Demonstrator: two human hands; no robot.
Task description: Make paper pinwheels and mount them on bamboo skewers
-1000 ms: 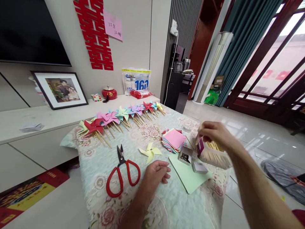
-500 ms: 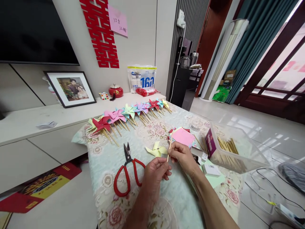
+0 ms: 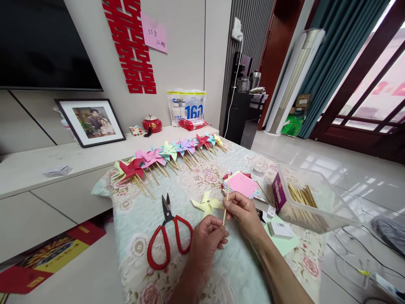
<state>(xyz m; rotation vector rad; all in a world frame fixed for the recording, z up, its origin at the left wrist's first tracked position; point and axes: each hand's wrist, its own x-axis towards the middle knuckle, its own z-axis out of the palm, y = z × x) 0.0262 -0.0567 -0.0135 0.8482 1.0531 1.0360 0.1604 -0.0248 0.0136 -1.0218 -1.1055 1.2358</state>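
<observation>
Just below frame centre, the left hand [image 3: 207, 236] and right hand [image 3: 242, 211] both pinch a thin wooden stick [image 3: 225, 207] beside the yellow pinwheel [image 3: 207, 204]; squeezed unevenly, it could snap or slip.

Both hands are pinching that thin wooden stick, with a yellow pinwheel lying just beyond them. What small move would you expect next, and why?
Probably the stick, held between the left hand and right hand, goes to the loose yellow pinwheel just beyond. It alone has no stick, while the row of pinwheels at the far edge all sit on sticks. That is only a guess.
</observation>
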